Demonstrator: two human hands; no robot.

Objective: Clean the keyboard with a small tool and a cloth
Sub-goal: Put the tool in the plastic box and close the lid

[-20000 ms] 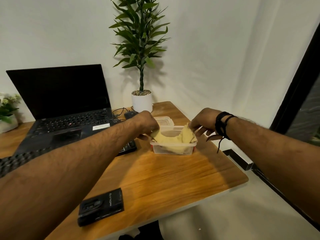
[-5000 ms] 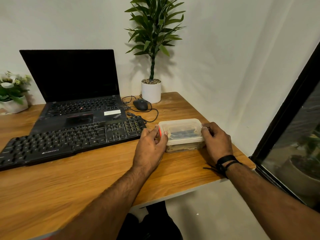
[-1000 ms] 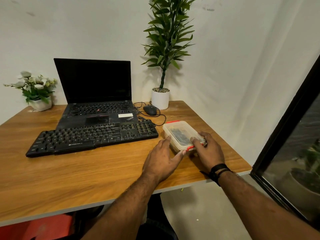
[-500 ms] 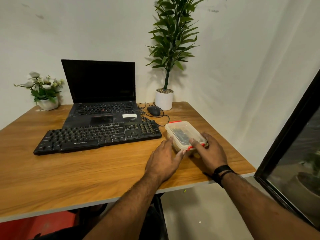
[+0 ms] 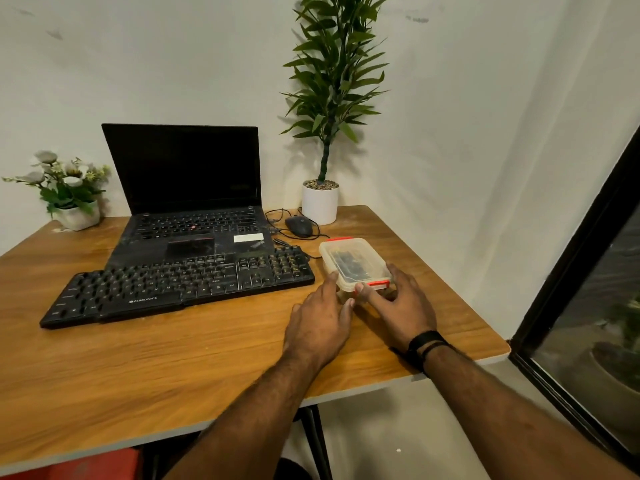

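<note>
A black keyboard lies across the wooden table in front of an open laptop. To its right stands a clear plastic box with red latches and its lid on; dark items show through the lid. My left hand lies flat on the table, its straight fingertips touching the box's near left corner. My right hand cups the near right corner, with the thumb on the front red latch and the fingers along the right side. No cloth or small tool is out on the table.
The laptop stands behind the keyboard. A mouse with its cable and a tall plant in a white pot are at the back right, a flower pot at the back left. The table's right edge faces a dark window frame.
Twenty seconds ago both hands held a yellow cloth in the open box; now the lid is on. Over the last second the hands stayed at the box's near end.
</note>
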